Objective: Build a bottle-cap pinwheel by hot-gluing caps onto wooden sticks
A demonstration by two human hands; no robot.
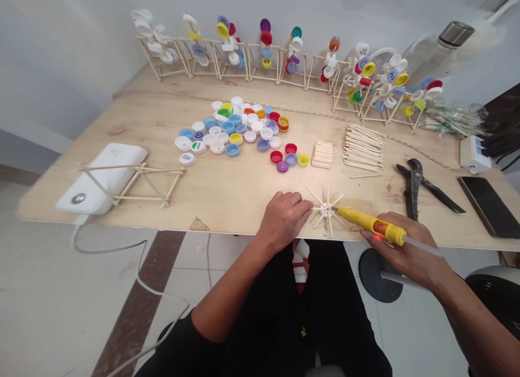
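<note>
My right hand (410, 244) is wrapped round a yellow glue gun (365, 221), with a clear glue stick (422, 246) sticking out of its back end. Its nozzle meets the middle of a star of wooden sticks (330, 225), which has a white hub at its centre and lies near the table's front edge. On the left of the star, my left hand (284, 214) pinches the end of one stick between thumb and fingers. A red light glows beside the glue gun's grip.
Loose bottle caps (227, 129) cover the table's middle, with cut sticks (363, 149) and short sticks (322, 154) to their right. Pliers (414, 187) and a phone (491, 206) lie right. A stick frame (140, 184) rests over a white power bank (101, 176). Cap-and-stick wheels (266, 46) line the back.
</note>
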